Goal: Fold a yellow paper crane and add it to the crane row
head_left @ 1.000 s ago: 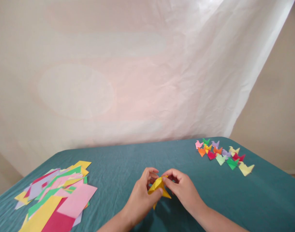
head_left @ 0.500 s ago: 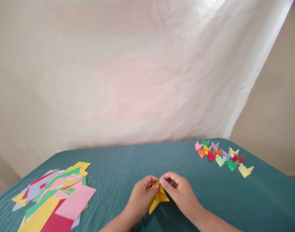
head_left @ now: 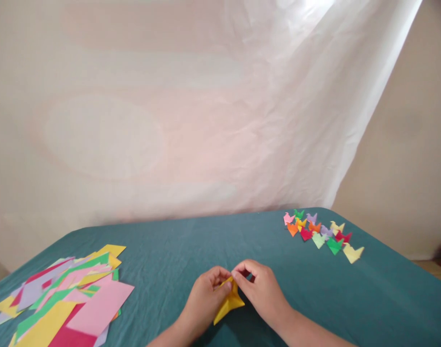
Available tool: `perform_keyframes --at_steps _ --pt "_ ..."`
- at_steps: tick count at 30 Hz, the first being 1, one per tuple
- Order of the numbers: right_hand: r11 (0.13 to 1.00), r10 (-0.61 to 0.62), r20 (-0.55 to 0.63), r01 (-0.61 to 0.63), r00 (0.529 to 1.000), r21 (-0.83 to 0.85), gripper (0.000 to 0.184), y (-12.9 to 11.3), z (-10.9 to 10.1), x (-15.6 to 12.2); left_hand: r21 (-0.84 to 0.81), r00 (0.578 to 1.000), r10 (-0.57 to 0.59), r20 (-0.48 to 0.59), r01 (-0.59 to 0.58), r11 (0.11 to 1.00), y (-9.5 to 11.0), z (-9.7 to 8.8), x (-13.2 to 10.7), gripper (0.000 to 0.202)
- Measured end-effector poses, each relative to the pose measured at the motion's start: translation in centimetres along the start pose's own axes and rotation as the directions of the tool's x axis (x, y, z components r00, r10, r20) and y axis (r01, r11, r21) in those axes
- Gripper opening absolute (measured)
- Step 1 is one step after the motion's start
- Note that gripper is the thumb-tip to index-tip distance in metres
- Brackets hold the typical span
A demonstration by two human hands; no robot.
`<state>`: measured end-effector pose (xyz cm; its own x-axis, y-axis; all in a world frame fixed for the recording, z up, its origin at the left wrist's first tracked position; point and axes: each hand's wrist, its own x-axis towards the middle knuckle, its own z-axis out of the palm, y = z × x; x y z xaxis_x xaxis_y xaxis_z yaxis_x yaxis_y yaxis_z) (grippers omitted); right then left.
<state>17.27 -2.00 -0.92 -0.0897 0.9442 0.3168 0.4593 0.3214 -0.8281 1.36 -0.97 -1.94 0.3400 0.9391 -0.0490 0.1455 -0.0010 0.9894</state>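
Note:
Both my hands work a small folded yellow paper piece (head_left: 228,303) low over the teal tablecloth (head_left: 177,250), near the front edge. My left hand (head_left: 203,301) pinches its left side between thumb and fingers. My right hand (head_left: 259,291) pinches the top tip of the piece, fingers curled. The lower point of the yellow paper sticks out below the hands toward me.
A loose pile of coloured paper squares (head_left: 67,301) in pink, yellow, green, red and lilac lies at the front left. Several small folded paper figures (head_left: 319,233) in mixed colours sit at the back right. A creased white sheet (head_left: 191,111) hangs behind the table.
The yellow piece has been turned and folded narrower, its point now hanging down toward me. My right fingers moved up to its top tip. The view shifted slightly right.

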Motion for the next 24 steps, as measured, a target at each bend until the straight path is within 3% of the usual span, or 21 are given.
perform_keyframes --at_steps 11,24 --pt "0.997 0.052 0.029 -0.053 0.998 0.055 0.010 0.30 0.12 0.21 -0.022 0.998 -0.060 -0.035 0.059 0.998 -0.02 0.04 0.27 0.020" --pt "0.984 0.105 0.057 -0.112 0.993 0.135 0.013 0.38 0.07 0.12 -0.027 0.997 -0.053 -0.052 0.052 0.998 0.40 0.21 0.06 0.014"
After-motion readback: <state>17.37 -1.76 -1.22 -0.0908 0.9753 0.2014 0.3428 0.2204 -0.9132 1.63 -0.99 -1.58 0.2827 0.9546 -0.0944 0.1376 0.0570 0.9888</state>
